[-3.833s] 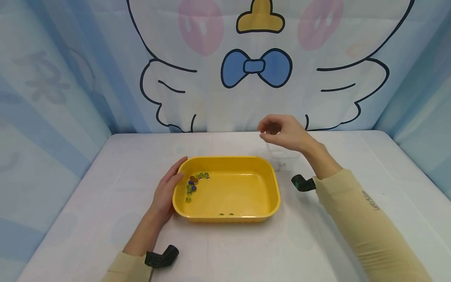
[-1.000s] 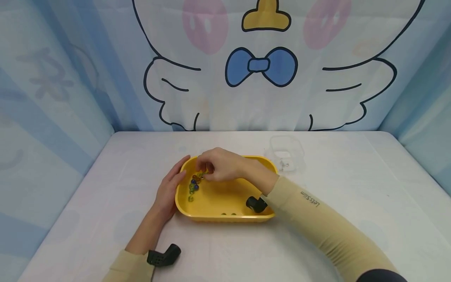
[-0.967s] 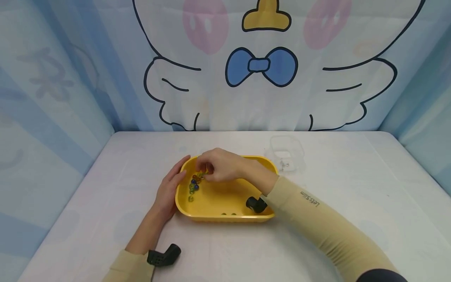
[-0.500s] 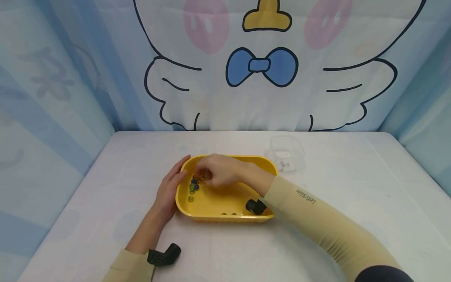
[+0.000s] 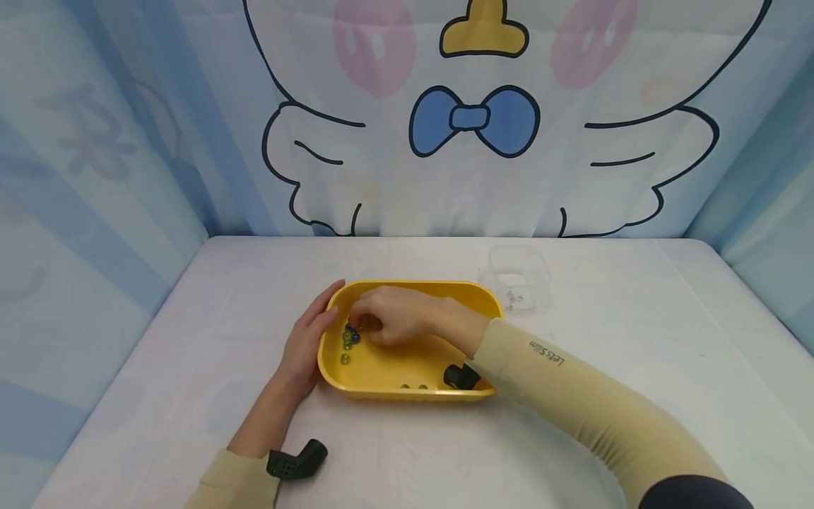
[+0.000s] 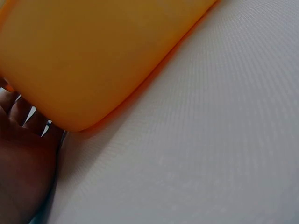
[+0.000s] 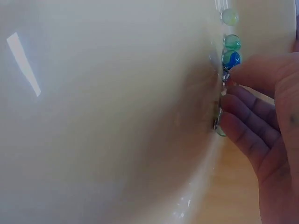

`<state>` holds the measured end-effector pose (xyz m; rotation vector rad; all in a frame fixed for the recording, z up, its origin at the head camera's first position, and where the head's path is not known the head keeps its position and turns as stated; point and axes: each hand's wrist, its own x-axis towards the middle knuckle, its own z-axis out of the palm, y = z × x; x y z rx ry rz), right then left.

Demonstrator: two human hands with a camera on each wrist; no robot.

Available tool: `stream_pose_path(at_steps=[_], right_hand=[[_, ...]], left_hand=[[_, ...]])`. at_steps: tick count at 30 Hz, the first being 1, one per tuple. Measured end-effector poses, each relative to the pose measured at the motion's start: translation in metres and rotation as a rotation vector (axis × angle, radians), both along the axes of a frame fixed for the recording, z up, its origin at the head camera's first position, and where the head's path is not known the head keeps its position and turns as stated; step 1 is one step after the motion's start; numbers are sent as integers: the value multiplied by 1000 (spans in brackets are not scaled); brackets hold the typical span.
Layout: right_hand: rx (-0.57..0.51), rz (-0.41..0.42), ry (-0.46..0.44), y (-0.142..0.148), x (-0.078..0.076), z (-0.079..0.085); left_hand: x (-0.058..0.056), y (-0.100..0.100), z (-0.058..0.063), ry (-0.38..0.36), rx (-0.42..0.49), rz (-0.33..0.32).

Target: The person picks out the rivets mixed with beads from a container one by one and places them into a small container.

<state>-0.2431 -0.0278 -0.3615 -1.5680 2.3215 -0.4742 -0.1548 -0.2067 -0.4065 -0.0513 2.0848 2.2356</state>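
My left hand (image 5: pixel 305 343) holds the left end of the yellow tray (image 5: pixel 407 367); its thumb lies over the rim and its fingers run along the outside. Inside the tray, my right hand (image 5: pixel 397 314) reaches down to the row of glass marbles by the left wall. Its thumb and fingers close around a reddish-orange marble (image 7: pixel 232 83), mostly hidden. A blue marble (image 5: pixel 355 338) and a green marble (image 5: pixel 345 359) lie close by. In the right wrist view, a pale greenish marble (image 7: pixel 221 130) shows by the lower fingertips, and a blue-green marble (image 7: pixel 231 59) beside the thumb.
Behind the tray's right end stands a clear plastic box (image 5: pixel 518 276) with small things in it, too faint to make out. Two marbles (image 5: pixel 414 387) rest near the tray's front wall. A printed curtain (image 5: pixel 470 191) hangs behind the white table (image 5: pixel 159 424).
From above the clear box, my right hand has come left into the tray. Over the last second it has slid slightly left and nearer along the marbles. My left hand has kept its place.
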Motion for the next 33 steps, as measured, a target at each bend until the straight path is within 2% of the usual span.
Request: stream_pose_path(at_steps=[12, 23, 33], right_hand=[[38, 36, 27, -4, 0, -2], [18, 108, 56, -4, -2, -4], [43, 81, 21, -2, -1, -3]], left_hand=[[0, 1, 0, 0, -5, 0], [0, 0, 0, -2, -7, 0], [0, 0, 0, -4, 6, -4]])
